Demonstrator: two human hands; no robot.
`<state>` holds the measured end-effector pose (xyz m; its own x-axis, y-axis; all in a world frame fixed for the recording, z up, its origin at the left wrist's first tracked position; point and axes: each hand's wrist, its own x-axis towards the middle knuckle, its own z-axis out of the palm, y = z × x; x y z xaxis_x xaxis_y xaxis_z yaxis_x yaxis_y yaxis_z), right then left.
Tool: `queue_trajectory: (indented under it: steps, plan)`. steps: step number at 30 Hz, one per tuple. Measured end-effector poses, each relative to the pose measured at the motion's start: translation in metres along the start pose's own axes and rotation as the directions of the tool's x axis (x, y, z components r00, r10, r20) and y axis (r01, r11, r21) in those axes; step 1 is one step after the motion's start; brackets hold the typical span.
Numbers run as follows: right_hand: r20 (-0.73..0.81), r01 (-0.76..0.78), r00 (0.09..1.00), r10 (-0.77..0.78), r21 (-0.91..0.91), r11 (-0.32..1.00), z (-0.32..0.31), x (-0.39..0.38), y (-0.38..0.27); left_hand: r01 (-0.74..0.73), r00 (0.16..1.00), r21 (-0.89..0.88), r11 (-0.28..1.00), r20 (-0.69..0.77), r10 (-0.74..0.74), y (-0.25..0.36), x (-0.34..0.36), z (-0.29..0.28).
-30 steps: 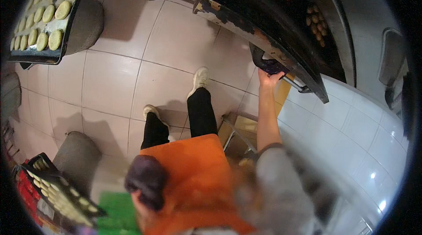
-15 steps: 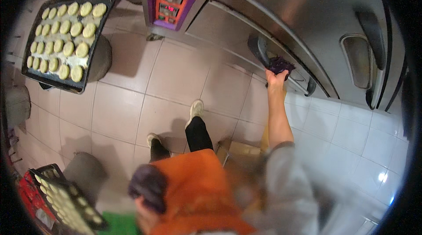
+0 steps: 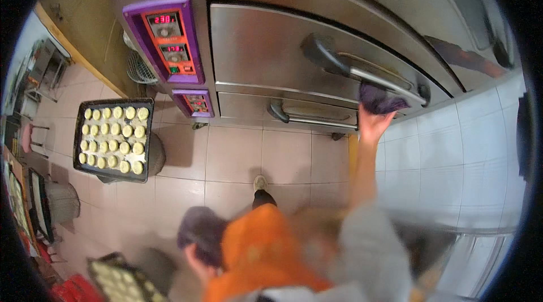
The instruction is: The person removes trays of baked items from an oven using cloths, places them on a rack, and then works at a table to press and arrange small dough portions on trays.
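Observation:
My right hand (image 3: pixel 372 128) reaches up to the steel oven and grips a bunched dark purple cloth (image 3: pixel 382 98). That cloth is pressed against the right part of the bar handle (image 3: pixel 362 72) of the middle oven door (image 3: pixel 254 47), which looks closed. Whether my fingers wrap the bar is hidden by the cloth. Low on the left, in front of the orange apron (image 3: pixel 254 242), my left hand (image 3: pixel 199 262) is closed on another dark purple cloth (image 3: pixel 198 233); both are blurred.
A black baking tray (image 3: pixel 149 146) with rows of round pale dough pieces rests on a round stand (image 3: pixel 159 158) at left. Another filled tray (image 3: pixel 121 279) lies lower left. Purple-framed control panels (image 3: pixel 169 39) flank the doors. A lower door handle (image 3: pixel 311 118) juts out below.
The view has tilted up, bringing more of the oven and its lower door in. My right hand stays at the handle with its cloth; my left still holds its own.

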<state>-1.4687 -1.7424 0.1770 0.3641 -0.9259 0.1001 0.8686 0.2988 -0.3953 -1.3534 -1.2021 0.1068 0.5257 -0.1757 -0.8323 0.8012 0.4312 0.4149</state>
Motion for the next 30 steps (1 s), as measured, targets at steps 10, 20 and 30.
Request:
queue_trajectory:
  steps: [10,20,30]
  plan:
    - [-0.409,0.174,0.902,-0.138,0.052,0.983,-0.031,-0.039,0.003,-0.052,0.984,-0.002,0.999,0.171,0.052,0.030,-0.049,0.049]
    - [-0.491,0.043,0.867,0.090,0.252,0.967,-0.097,-0.102,0.014,-0.009,0.991,0.062,0.998,0.132,0.000,0.029,-0.040,0.036]
    - [-0.367,0.014,0.929,-0.035,-0.060,0.998,-0.025,-0.050,-0.017,0.067,0.985,0.115,0.991,0.149,-0.084,0.023,-0.026,0.051]
